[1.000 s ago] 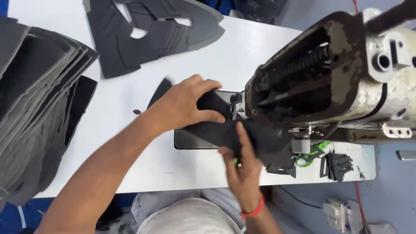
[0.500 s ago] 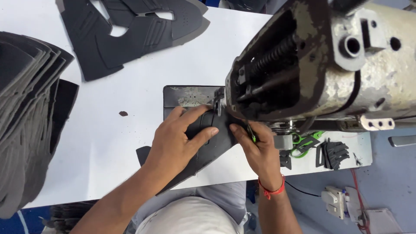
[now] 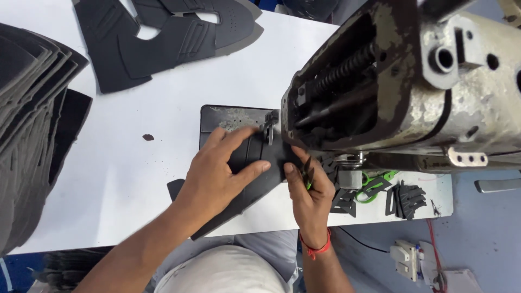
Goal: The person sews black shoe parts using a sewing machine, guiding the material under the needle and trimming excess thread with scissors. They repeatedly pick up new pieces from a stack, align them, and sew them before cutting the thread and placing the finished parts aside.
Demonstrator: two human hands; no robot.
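A black cut shoe piece (image 3: 230, 209) lies on the white table, its far end on the dark metal plate (image 3: 225, 116) under the sewing machine head (image 3: 412, 92). My left hand (image 3: 220, 173) presses flat on the piece, fingers spread and pointing at the presser foot (image 3: 269, 127). My right hand (image 3: 310, 192) pinches the piece's right edge just below the machine head. A small dark snipping tool with a green part (image 3: 307, 174) is tucked in its fingers. A red thread band circles that wrist.
A tall stack of dark grey cut pieces (image 3: 32, 130) fills the table's left side. More black shoe pieces (image 3: 168, 38) lie at the far edge. Green-handled scissors (image 3: 375, 184) and small black scraps (image 3: 407, 196) sit right of my hand. A white power strip (image 3: 407, 256) lies on the floor.
Both hands have slid the black piece up under the machine head. My left hand has gone from gripping it to lying flat with fingers spread.
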